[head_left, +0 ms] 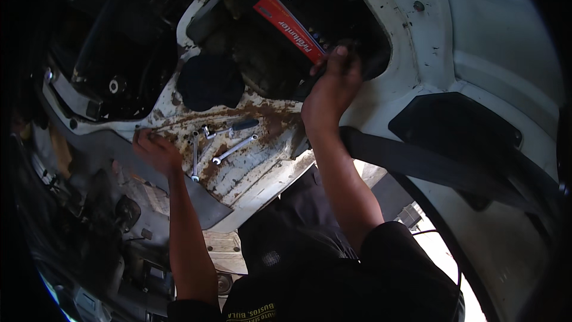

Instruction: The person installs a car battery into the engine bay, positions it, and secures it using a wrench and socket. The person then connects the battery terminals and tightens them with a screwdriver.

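My right hand (333, 86) reaches into a dark recess in the metal floor, at the near end of a black battery (333, 3) with a red label strip (290, 27). Its fingers are curled in and partly lost in shadow, so what they grip cannot be made out. Bent over the edge of the worn white panel (229, 176), my left hand (156, 150) rests with its fingers slightly apart and holds nothing. Between the hands lie two combination wrenches (235, 149) (195, 158) and a ratchet with a dark handle (243, 125).
A round black cloth-like thing (211, 82) sits beside the recess. To the right, a black belt-like strap (411, 161) runs past my forearm to a dark cover (456, 120) on the pale body panel. Dark machinery (113, 86) fills another opening at the left.
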